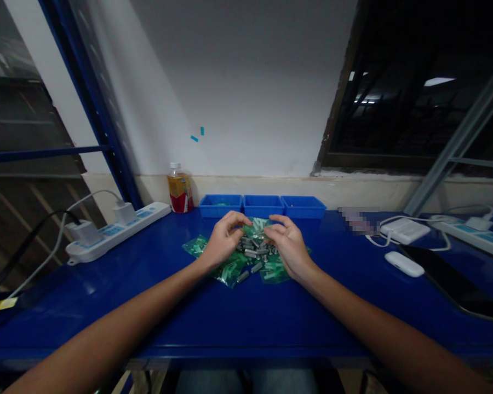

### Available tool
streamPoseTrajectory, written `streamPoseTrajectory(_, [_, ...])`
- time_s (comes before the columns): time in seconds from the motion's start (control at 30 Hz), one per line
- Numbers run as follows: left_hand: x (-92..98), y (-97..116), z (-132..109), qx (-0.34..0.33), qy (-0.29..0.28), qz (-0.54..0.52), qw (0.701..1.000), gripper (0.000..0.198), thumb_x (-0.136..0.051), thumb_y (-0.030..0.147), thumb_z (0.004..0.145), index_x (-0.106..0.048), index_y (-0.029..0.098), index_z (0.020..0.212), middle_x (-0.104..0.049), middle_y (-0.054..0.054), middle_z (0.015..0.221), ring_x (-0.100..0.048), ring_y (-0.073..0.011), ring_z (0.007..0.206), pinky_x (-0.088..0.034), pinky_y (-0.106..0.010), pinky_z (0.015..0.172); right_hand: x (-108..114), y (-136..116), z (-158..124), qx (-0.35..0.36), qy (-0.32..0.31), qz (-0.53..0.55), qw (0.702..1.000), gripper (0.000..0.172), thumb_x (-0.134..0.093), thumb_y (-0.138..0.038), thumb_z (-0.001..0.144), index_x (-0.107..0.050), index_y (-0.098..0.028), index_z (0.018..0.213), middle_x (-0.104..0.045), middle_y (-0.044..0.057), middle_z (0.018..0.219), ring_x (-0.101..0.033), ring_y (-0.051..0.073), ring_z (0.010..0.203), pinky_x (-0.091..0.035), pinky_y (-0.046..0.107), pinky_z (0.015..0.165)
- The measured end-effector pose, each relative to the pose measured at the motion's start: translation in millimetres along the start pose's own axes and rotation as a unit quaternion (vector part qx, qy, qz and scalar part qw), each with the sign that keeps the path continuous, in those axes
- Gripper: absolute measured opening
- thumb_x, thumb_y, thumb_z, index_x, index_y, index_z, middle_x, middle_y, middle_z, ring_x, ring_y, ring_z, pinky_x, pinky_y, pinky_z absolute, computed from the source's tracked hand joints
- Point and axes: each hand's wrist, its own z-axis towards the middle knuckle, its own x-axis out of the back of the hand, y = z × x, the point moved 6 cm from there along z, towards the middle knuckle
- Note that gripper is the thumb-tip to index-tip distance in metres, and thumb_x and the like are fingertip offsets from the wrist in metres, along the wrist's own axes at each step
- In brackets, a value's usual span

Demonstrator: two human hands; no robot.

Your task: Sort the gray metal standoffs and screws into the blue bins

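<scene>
Between both hands, above a heap on the table, is a small green-tinted plastic bag [258, 226] with pale pieces in it. My left hand [225, 238] pinches its left side with thumb and fingers. On the other side, my right hand [288, 244] has its fingers closed on the bag's right edge. Beneath them lies a pile of small silvery metal cylinders [251, 253], partly hidden by the hands. More green bags surround the pile: one bag [229, 272] at the front left, another bag [274, 270] at the front right, and a bag [196, 245] left of my left hand.
Three blue bins [263, 206] stand in a row against the wall. A drink bottle [179, 189] is left of them, near a white power strip [119, 232]. To the right on the blue table [246, 323] lie a white case [404, 264], a phone [456, 282] and a charger [405, 230].
</scene>
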Motion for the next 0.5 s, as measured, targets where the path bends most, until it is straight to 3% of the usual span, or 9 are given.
streamPoseTrajectory(0.13, [0.4, 0.1, 0.8, 0.024, 0.026, -0.051, 0.998, 0.021, -0.051, 0.010, 0.069, -0.058, 0.017, 0.088, -0.054, -0.004, 0.096, -0.056, -0.0141, 0.082, -0.045, -0.026, 0.074, 1.7, -1.0, 0.9, 0.009, 0.011, 0.008, 1.000, 0.059, -0.074, -0.025, 0.056, -0.050, -0.020, 0.110, -0.057, -0.007, 0.064, -0.056, 0.012, 0.057, -0.042, 0.024, 0.056])
streamPoseTrajectory(0.23, [1.1, -9.2, 2.8, 0.107, 0.047, -0.082, 0.990, 0.023, -0.054, 0.016, 0.072, -0.055, 0.017, 0.096, -0.057, -0.002, 0.088, -0.056, -0.0115, 0.068, -0.045, -0.024, 0.064, 2.6, -5.1, 3.3, 0.042, 0.000, -0.029, 0.999, 0.041, -0.071, -0.026, 0.060, -0.056, -0.018, 0.098, -0.060, -0.003, 0.068, -0.058, 0.015, 0.063, -0.044, 0.027, 0.062])
streamPoseTrajectory(0.3, [0.5, -18.3, 3.4, 0.170, 0.041, -0.094, 0.980, 0.018, -0.053, 0.024, 0.078, -0.056, 0.016, 0.094, -0.058, -0.001, 0.077, -0.055, -0.0115, 0.062, -0.045, -0.024, 0.059, 3.6, -13.7, 3.0, 0.104, -0.003, -0.107, 0.989, 0.024, -0.067, -0.026, 0.064, -0.059, -0.018, 0.087, -0.063, 0.001, 0.072, -0.059, 0.017, 0.068, -0.045, 0.029, 0.066])
streamPoseTrajectory(0.4, [-4.7, -31.4, 1.5, 0.264, -0.012, -0.108, 0.958, 0.034, -0.048, 0.045, 0.084, -0.059, 0.013, 0.081, -0.057, -0.002, 0.065, -0.053, -0.0116, 0.053, -0.043, -0.023, 0.051, -2.3, -33.7, -5.8, 0.258, -0.028, -0.268, 0.928, 0.010, -0.057, -0.017, 0.071, -0.062, -0.021, 0.078, -0.063, 0.003, 0.078, -0.058, 0.019, 0.075, -0.045, 0.032, 0.071])
streamPoseTrajectory(0.5, [-9.9, -34.2, -2.5, 0.317, -0.047, -0.152, 0.935, 0.042, -0.054, 0.054, 0.079, -0.057, 0.012, 0.075, -0.056, -0.002, 0.063, -0.052, -0.0102, 0.050, -0.041, -0.022, 0.049, -13.4, -45.0, -19.2, 0.381, -0.080, -0.370, 0.843, 0.022, -0.048, -0.006, 0.070, -0.063, -0.021, 0.076, -0.062, 0.005, 0.086, -0.057, 0.021, 0.088, -0.043, 0.037, 0.081])
